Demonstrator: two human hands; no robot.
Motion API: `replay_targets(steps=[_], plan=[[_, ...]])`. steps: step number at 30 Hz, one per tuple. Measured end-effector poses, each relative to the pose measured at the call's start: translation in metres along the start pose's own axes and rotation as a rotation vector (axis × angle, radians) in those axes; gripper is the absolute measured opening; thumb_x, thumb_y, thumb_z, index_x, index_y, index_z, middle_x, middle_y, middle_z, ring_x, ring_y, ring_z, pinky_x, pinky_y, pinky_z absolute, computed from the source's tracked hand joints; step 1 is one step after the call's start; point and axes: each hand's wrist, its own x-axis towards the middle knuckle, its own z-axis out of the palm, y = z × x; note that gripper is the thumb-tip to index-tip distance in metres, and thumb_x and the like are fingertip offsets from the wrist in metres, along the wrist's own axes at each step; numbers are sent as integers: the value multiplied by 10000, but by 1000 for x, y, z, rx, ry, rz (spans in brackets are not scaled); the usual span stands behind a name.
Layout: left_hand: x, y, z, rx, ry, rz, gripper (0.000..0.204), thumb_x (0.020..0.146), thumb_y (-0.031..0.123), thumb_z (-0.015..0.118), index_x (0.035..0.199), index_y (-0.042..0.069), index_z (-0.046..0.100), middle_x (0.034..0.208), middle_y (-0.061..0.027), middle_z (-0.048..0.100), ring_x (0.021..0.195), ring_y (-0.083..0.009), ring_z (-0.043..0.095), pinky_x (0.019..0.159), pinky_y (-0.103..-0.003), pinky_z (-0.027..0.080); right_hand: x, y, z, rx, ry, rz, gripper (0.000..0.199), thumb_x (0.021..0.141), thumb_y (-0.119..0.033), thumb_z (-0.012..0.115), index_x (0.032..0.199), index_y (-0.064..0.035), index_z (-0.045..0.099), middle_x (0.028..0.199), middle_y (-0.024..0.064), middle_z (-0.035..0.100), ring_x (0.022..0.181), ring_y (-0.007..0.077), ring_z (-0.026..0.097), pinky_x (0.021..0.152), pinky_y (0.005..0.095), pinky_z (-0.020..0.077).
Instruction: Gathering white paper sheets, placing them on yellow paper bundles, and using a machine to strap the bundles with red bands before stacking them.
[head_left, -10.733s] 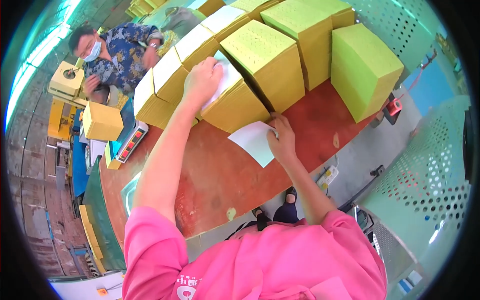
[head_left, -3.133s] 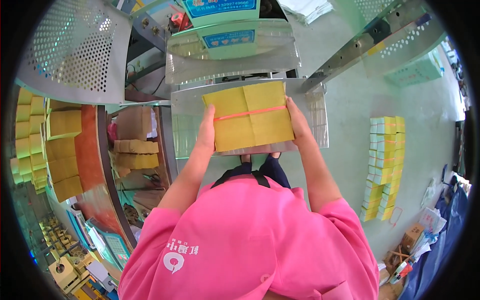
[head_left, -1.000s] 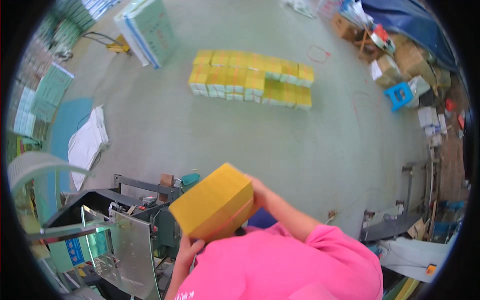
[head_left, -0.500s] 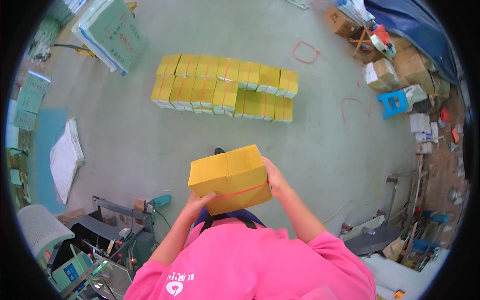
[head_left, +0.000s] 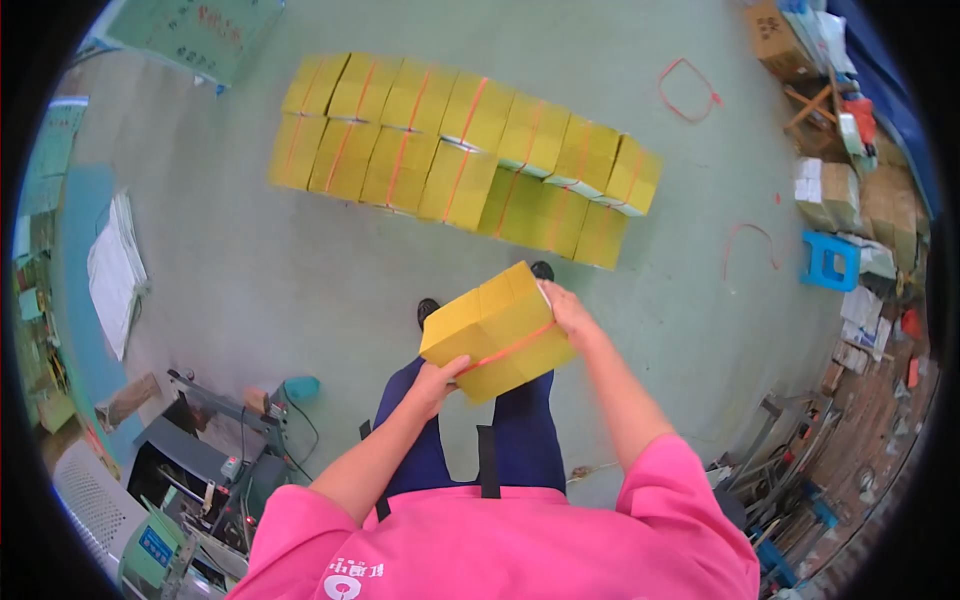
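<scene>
Head view: where's the red-strapped yellow block-shaped paper bundle (head_left: 497, 328)?

Above the smooth grey floor (head_left: 660, 340), near side of two rows of yellow strapped blocks (head_left: 400, 140).

Grip?

Left hand (head_left: 438, 385) pinching its left end, right hand (head_left: 568, 312) its right.

A yellow bundle (head_left: 505, 335) hides its own underside, most fingers of the left hand (head_left: 436, 388) and part of the right shoe (head_left: 542, 271) on the floor. The green package (head_left: 195, 40) is cut off by the upper edge, the pink shirt (head_left: 530, 545) by the lower. At right, the dark rim crops a blue tarp (head_left: 897, 105); scraps (head_left: 868, 480) below are too small to identify. A machine (head_left: 180, 450), lower left, is only partly in frame.
</scene>
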Motion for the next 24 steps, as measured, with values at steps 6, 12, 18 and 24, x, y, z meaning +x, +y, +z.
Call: replay_targets(steps=[6, 12, 18, 24], plan=[[136, -34, 30, -310, 56, -21, 671, 897, 347, 685, 1433, 95, 370, 1434, -82, 429, 1318, -250, 416, 1021, -537, 394, 141, -41, -31, -535, -103, 66, 573, 998, -475, 321, 1272, -45, 581, 1291, 191, 595, 1193, 326, 546, 1013, 387, 405], [273, -28, 74, -536, 30, -18, 644, 927, 388, 639, 1435, 102, 365, 1449, -74, 411, 1311, -258, 413, 1027, -557, 389, 294, -51, -76, -794, -176, 106, 641, 970, -537, 375, 1240, 0, 598, 1285, 205, 601, 1192, 325, 555, 1029, 392, 392], [351, -19, 65, -558, 129, 60, 762, 925, 409, 635, 1503, 108, 240, 1517, -107, 311, 1371, -346, 329, 1036, -580, 372, 329, -61, -45, -782, 63, -239, 485, 951, -429, 436, 1151, -37, 638, 1140, 227, 643, 1098, 371, 600, 979, 380, 430], [360, -8, 70, -454, 233, -61, 834, 891, 364, 690, 1516, 127, 189, 1534, -128, 268, 1412, -374, 267, 1042, -612, 348, 280, 35, -90, -102, 456, -109, 589, 918, -304, 623, 1417, -57, 431, 1435, 136, 474, 1296, 280, 467, 1061, 402, 376]])
